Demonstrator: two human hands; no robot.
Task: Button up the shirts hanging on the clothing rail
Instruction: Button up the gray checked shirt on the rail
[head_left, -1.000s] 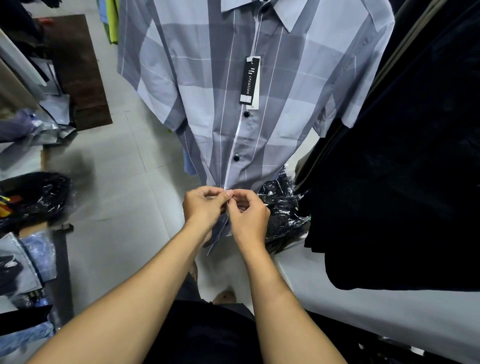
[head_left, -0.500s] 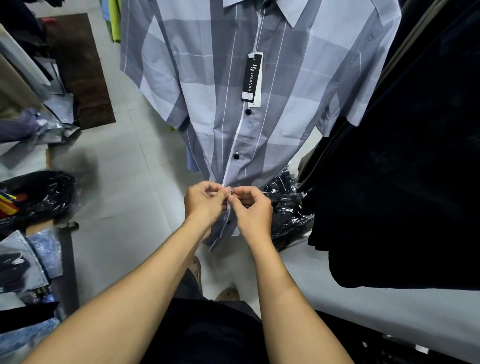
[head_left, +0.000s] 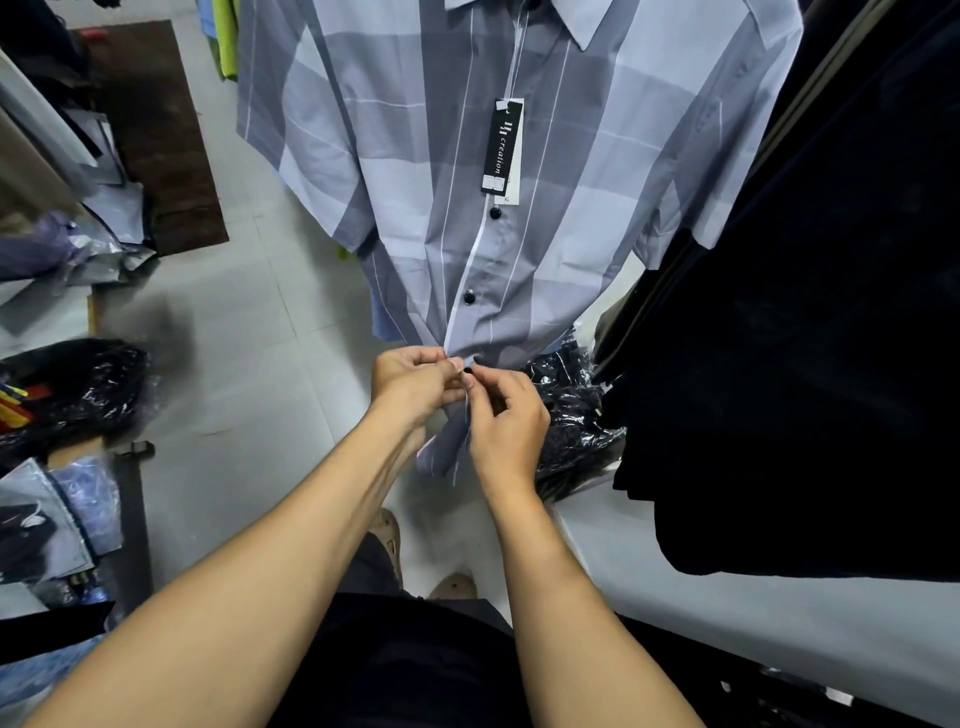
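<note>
Floor (head_left: 249, 374) lies open leftward while left hand (head_left: 410, 387) and right hand (head_left: 506, 426) pinch the lower front edges of the shirt (head_left: 571, 234).

One readable piece here: a long black card hang tag (head_left: 503, 146) on the front of the grey and pale-blue checked short-sleeved shirt (head_left: 597, 182). White lettering runs lengthwise and reads "creation", next to a small logo mark. A white card tag (head_left: 508, 199) peeks out beneath, its tiny print possibly "XL", too small to confirm.
</note>
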